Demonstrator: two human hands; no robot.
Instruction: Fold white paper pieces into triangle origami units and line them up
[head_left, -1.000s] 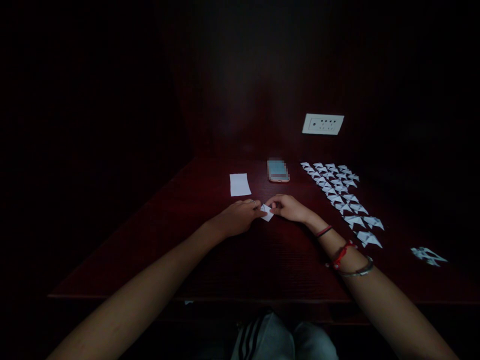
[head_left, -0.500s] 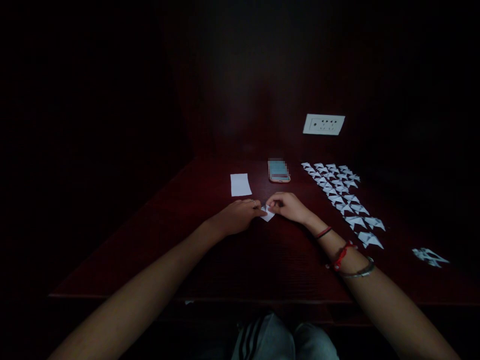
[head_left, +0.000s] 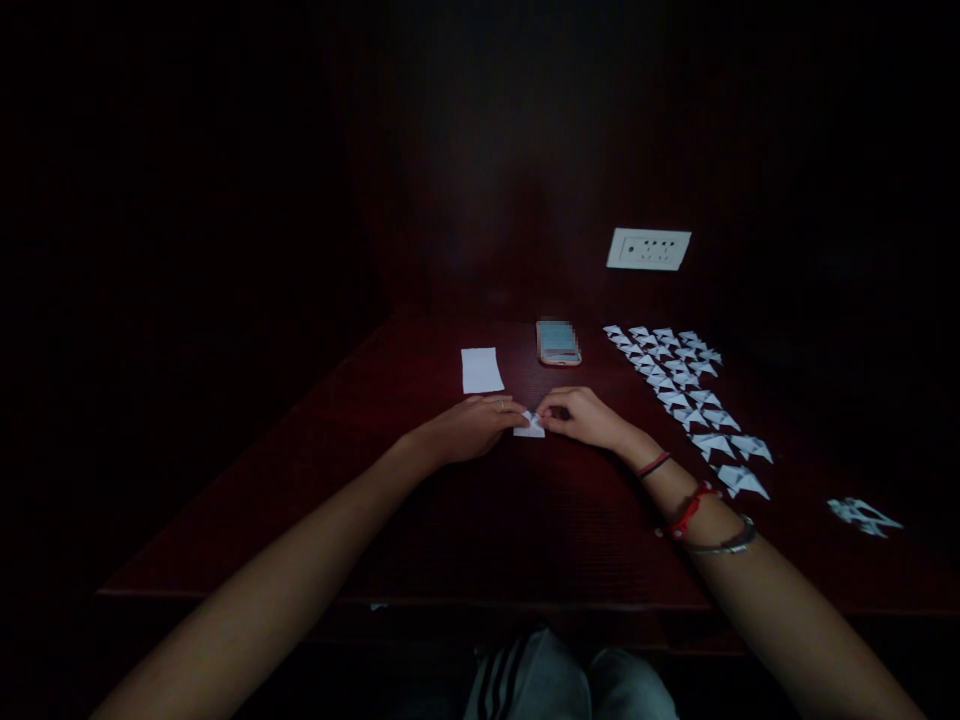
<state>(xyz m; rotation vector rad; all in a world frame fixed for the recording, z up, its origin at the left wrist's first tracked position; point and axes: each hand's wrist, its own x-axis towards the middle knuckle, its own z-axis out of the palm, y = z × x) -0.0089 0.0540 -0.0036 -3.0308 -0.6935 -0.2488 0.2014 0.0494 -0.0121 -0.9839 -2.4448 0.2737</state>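
A small white folded paper piece (head_left: 530, 427) lies on the dark red table (head_left: 525, 520) between my two hands. My left hand (head_left: 469, 428) pinches its left side, fingers closed, a ring on one finger. My right hand (head_left: 583, 417) pinches its right side with curled fingers; bracelets and a red cord sit on that wrist. Both hands rest low on the tabletop.
A white paper sheet (head_left: 481, 370) and a phone (head_left: 557, 343) lie behind the hands. Several folded white paper shapes (head_left: 686, 385) are laid in rows at the right, one more (head_left: 862, 515) far right. A white wall socket (head_left: 648, 249) is on the dark back wall.
The paper piece has been turned from tilted to lying flatter and more level between the fingertips. Both hands shifted slightly away from me.
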